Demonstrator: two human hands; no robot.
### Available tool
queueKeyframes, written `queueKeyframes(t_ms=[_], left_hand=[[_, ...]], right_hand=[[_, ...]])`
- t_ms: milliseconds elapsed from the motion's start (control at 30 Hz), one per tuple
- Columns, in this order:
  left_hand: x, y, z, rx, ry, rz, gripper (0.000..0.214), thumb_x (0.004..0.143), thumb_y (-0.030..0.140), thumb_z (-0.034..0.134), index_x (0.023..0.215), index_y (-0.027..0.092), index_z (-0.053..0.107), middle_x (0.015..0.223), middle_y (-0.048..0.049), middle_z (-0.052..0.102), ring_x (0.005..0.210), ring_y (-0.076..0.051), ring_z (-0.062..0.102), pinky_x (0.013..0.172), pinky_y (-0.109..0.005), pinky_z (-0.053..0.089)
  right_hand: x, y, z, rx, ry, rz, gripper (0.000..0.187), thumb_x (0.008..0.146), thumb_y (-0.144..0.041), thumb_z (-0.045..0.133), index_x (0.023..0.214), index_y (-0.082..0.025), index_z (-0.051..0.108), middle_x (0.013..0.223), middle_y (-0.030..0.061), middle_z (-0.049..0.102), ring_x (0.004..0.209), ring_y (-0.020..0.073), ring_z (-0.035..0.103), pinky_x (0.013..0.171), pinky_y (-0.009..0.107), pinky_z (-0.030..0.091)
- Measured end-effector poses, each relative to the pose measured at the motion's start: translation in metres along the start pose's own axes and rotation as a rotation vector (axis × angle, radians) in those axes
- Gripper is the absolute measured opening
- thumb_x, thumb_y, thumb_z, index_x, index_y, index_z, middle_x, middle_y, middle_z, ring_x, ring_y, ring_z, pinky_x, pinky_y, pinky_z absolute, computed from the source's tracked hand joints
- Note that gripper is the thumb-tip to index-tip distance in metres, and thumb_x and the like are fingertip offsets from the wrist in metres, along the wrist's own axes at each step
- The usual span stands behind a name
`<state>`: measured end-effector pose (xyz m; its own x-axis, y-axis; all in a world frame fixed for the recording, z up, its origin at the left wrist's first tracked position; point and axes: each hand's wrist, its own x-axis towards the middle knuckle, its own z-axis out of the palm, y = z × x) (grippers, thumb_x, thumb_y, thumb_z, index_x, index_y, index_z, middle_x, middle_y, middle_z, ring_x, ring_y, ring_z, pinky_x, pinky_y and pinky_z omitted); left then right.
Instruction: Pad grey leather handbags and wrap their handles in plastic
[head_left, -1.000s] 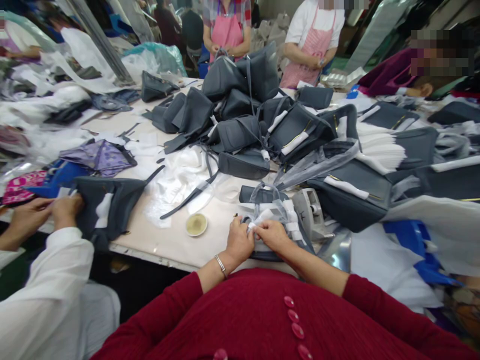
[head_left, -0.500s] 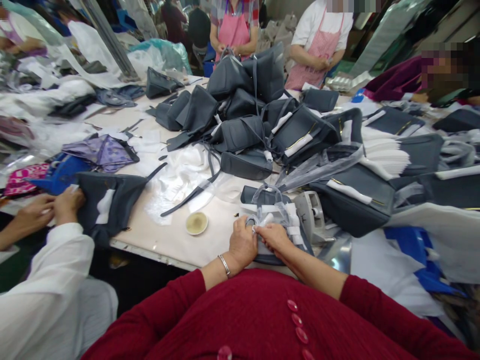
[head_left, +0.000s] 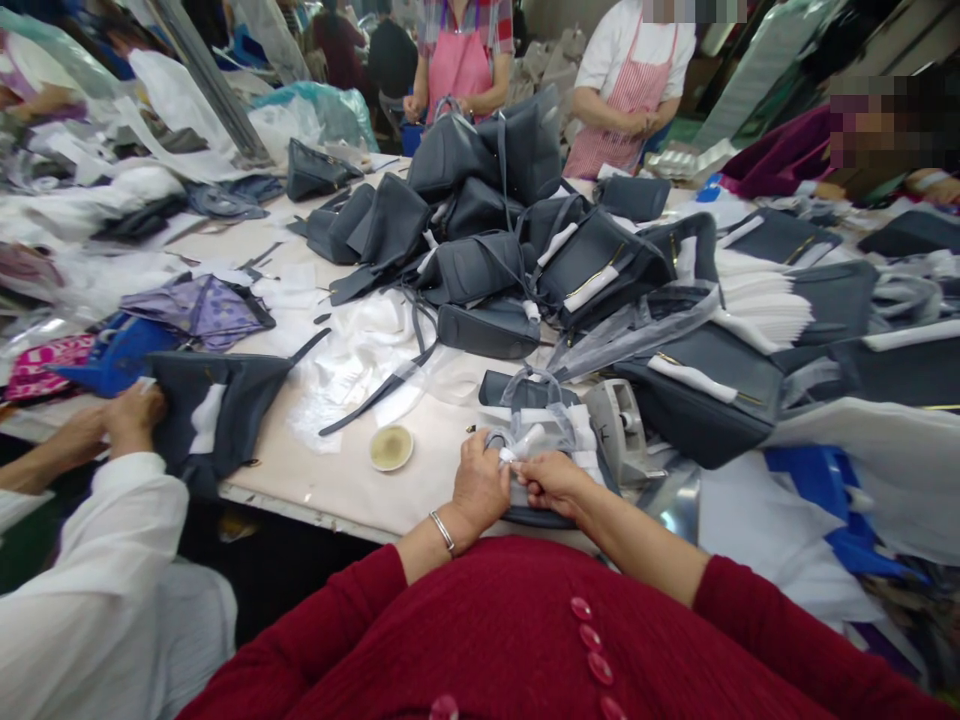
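A dark grey-blue handbag (head_left: pixel 534 516) lies at the table's front edge against my red top. Clear plastic film covers its looped handles (head_left: pixel 556 400), and white wrapping (head_left: pixel 529 440) sits around them. My left hand (head_left: pixel 481 478) curls round the wrapped base of a handle, fingers closed. Close beside it, my right hand (head_left: pixel 553 484) pinches at the same white wrapping with thumb and forefinger. What lies between the fingertips is small and partly hidden. A grey tape dispenser (head_left: pixel 616 430) stands right of the bag.
A shallow round dish (head_left: pixel 391 448) sits left of my hands. Behind lies a heap of dark handbags (head_left: pixel 480 265). At left, a co-worker's hands (head_left: pixel 135 415) hold another bag (head_left: pixel 217 410). White sheets (head_left: pixel 750 540) lie at right. People in pink aprons stand across the table.
My right hand has drawn slightly away from my left, its fingers still pinched near the wrapping. My left hand stays on the handle. The whole view has shifted a little.
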<state>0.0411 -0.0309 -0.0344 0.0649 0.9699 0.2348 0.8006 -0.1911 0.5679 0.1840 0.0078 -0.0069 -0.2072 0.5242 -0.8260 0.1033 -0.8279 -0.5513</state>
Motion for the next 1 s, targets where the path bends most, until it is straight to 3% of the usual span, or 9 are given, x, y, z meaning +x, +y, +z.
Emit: queueKeyframes(t_ms=[133,267,400,633,767,900,1000], left_hand=[[0.001,-0.003,-0.001,-0.036,-0.006,-0.025,0.019,0.078,0.013,0.058,0.096,0.015,0.062,0.124,-0.0160,0.047,0.119,-0.030,0.046,0.103,-0.051,0.044],[0.003,-0.008,-0.004,-0.091,-0.061,-0.064,0.011,0.083,0.017,0.056,0.090,0.014,0.064,0.114,-0.0152,0.053,0.114,-0.027,0.050,0.102,-0.048,0.045],[0.009,-0.011,-0.012,-0.153,-0.182,-0.115,0.015,0.087,0.021,0.052,0.080,0.015,0.065,0.101,-0.0122,0.058,0.104,-0.024,0.054,0.098,-0.043,0.047],[0.022,-0.015,-0.030,-0.260,-0.396,-0.116,0.025,0.089,0.027,0.049,0.075,0.017,0.068,0.083,-0.0072,0.061,0.091,-0.021,0.056,0.088,-0.037,0.046],[0.026,-0.020,-0.034,-0.384,-0.473,-0.170,0.027,0.088,0.034,0.050,0.075,0.018,0.069,0.084,-0.0051,0.064,0.091,-0.020,0.057,0.088,-0.033,0.046],[0.024,-0.027,-0.032,-0.600,-0.511,-0.247,0.032,0.087,0.042,0.051,0.082,0.016,0.069,0.089,-0.0051,0.066,0.086,-0.018,0.058,0.082,-0.030,0.047],[0.020,-0.032,-0.028,-0.812,-0.562,-0.349,0.040,0.086,0.049,0.052,0.090,0.013,0.069,0.084,-0.0052,0.065,0.077,-0.016,0.057,0.072,-0.028,0.047]], right_hand=[[0.002,-0.001,0.001,0.127,-0.085,-0.010,0.019,0.073,-0.016,0.067,0.063,-0.016,0.050,0.046,-0.0076,0.047,0.036,0.0028,0.031,0.038,0.016,0.036],[0.006,0.006,0.006,0.104,-0.025,-0.155,0.024,0.069,-0.021,0.071,0.058,-0.015,0.050,0.048,-0.0059,0.049,0.038,0.0030,0.036,0.039,0.016,0.035],[0.007,0.010,0.007,-0.062,0.084,-0.330,0.023,0.068,-0.029,0.069,0.056,-0.015,0.053,0.050,-0.0038,0.051,0.040,0.0060,0.043,0.041,0.019,0.035],[0.010,0.008,-0.004,-0.414,0.080,-0.597,0.021,0.075,-0.030,0.060,0.059,-0.016,0.058,0.050,-0.0037,0.051,0.048,0.0086,0.044,0.050,0.020,0.034],[0.021,0.005,-0.013,-0.590,0.101,-0.748,0.021,0.077,-0.030,0.061,0.061,-0.016,0.061,0.057,-0.0027,0.056,0.057,0.0100,0.048,0.055,0.020,0.033],[0.029,0.001,-0.018,-0.654,0.044,-0.712,0.030,0.080,-0.037,0.061,0.059,-0.016,0.063,0.054,-0.0014,0.057,0.055,0.0105,0.048,0.055,0.021,0.033],[0.033,-0.001,-0.020,-0.523,-0.068,-0.622,0.030,0.079,-0.042,0.060,0.064,-0.016,0.064,0.056,-0.0009,0.059,0.052,0.0103,0.049,0.053,0.022,0.036]])
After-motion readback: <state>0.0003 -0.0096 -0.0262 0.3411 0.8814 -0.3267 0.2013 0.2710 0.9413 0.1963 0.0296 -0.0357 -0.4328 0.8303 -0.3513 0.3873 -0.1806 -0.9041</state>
